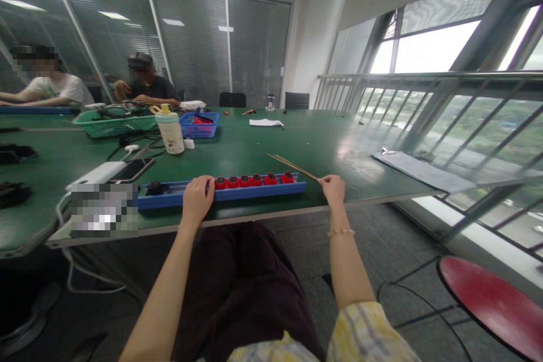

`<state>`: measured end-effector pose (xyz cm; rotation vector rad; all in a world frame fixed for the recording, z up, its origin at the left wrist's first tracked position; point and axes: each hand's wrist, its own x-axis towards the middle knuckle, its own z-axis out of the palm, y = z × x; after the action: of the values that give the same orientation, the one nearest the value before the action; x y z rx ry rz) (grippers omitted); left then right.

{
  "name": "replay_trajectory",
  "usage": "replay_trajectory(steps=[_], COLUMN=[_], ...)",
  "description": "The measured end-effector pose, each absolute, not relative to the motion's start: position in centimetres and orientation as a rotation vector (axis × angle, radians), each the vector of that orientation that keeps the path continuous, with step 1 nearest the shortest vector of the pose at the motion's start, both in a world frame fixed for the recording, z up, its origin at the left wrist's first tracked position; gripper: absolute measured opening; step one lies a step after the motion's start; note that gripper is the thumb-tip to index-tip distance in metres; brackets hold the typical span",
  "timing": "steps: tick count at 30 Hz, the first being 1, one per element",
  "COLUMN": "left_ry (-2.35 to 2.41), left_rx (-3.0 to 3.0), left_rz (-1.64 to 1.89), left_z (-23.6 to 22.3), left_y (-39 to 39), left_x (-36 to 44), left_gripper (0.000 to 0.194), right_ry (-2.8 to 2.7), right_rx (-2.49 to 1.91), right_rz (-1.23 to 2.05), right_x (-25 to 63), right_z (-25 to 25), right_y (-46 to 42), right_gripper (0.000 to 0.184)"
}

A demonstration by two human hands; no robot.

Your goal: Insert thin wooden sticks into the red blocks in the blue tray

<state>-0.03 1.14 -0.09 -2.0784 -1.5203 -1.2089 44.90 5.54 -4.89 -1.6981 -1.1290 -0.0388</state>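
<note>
A long blue rail (237, 193) lies along the near edge of the green table (271, 147), with several red parts (253, 180) in a row on it and a black part at its left end. My left hand (197, 198) rests on the rail just left of the red parts, fingers curled over it. My right hand (333, 188) sits at the table edge, right of the rail, pinching the near end of thin yellowish sticks (292, 166) that lie across the table.
A white bottle (170, 131), a blue basket (199, 124), a green basket (115, 123), a phone (134, 169) and cables sit to the left. Papers (419, 169) lie at right. Two people work at the far left. A red stool (496, 302) stands at lower right.
</note>
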Motion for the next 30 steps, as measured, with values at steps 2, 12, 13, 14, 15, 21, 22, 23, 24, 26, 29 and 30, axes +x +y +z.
replay_trajectory(steps=[2,12,13,14,15,21,22,23,24,26,29,30], left_ry=[-1.520,-1.517,-1.515,-1.515,-1.516,-1.518,-1.517,-1.517,-1.516,-1.513,-1.513,-1.513], left_rx=[-2.077,-2.079,-2.080,-2.081,-2.083,-2.078,-2.077,-2.076,-2.077,-2.078,-2.075,-2.074], left_rz=[-1.207,-1.205,-1.203,-1.201,-1.198,-1.199,-1.199,-1.197,-1.195,-1.192,-1.189,-1.189], left_z=[-0.1,-0.1,-0.2,-0.2,-0.2,0.0,0.0,0.0,0.0,-0.1,-0.2,-0.3], left_y=[1.1,1.1,1.1,1.1,1.1,1.1,1.1,1.0,1.0,1.1,1.2,1.2], left_x=[-0.1,-0.2,-0.2,-0.2,-0.2,-0.2,-0.2,-0.2,-0.2,-0.2,-0.2,-0.2], left_gripper=[0.031,0.031,0.031,0.031,0.031,0.031,0.031,0.031,0.031,0.032,0.032,0.032], right_ry=[-1.174,-1.229,-1.223,-1.221,-1.221,-1.255,-1.263,-1.271,-1.281,-1.302,-1.320,-1.320], right_rx=[-1.739,-2.029,-2.032,-2.038,-2.052,-2.134,-2.149,-2.169,-2.193,-2.243,-2.301,-2.310], right_rz=[-0.024,0.109,0.109,0.112,0.120,0.126,0.123,0.121,0.118,0.108,0.105,0.112], right_x=[45.5,49.0,49.3,49.5,49.6,49.2,49.0,48.8,48.6,48.3,48.0,47.9], right_z=[-4.6,-4.2,-4.2,-4.2,-4.2,-3.9,-3.9,-3.8,-3.7,-3.5,-3.1,-3.0], right_y=[5.5,4.4,4.2,4.1,3.9,3.5,3.5,3.5,3.5,3.4,3.3,3.2], right_gripper=[0.029,0.015,0.015,0.015,0.014,0.012,0.013,0.013,0.013,0.013,0.016,0.016])
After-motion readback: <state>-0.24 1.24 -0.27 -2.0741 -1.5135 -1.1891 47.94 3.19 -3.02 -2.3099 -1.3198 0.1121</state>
